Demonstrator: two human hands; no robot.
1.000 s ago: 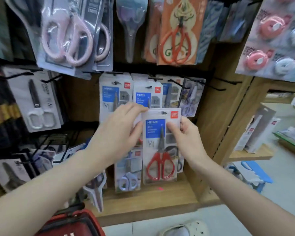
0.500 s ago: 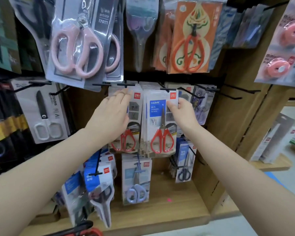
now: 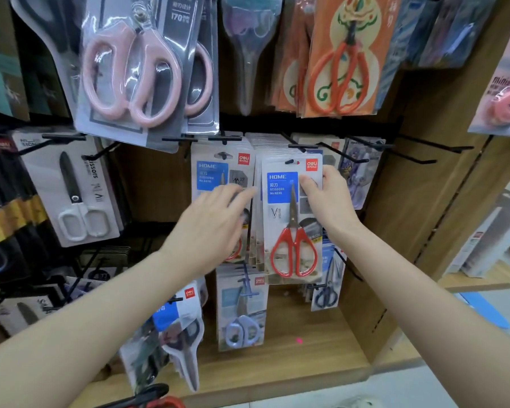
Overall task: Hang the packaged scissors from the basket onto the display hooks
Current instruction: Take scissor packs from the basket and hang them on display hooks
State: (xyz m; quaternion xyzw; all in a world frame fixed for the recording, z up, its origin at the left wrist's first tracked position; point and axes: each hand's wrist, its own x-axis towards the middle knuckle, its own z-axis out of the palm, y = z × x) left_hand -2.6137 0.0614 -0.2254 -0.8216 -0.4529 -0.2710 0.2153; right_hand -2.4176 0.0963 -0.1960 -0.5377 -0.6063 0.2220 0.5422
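- Left hand (image 3: 215, 219): bare; the left forearm (image 3: 100, 313) behind it is uncovered.
- Right hand (image 3: 327, 201): bare as well; the right forearm (image 3: 409, 284) behind it is uncovered too.

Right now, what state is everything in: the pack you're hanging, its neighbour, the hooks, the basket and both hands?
front scissors pack: hung, hook tip through its hole, right edge pinched.
right hand: pinches the front scissors pack.
left hand: fingers straight, holding nothing.
left scissors pack: hangs on its own hook.
bare hooks: carry nothing.
basket: only its rim shows; contents hidden.
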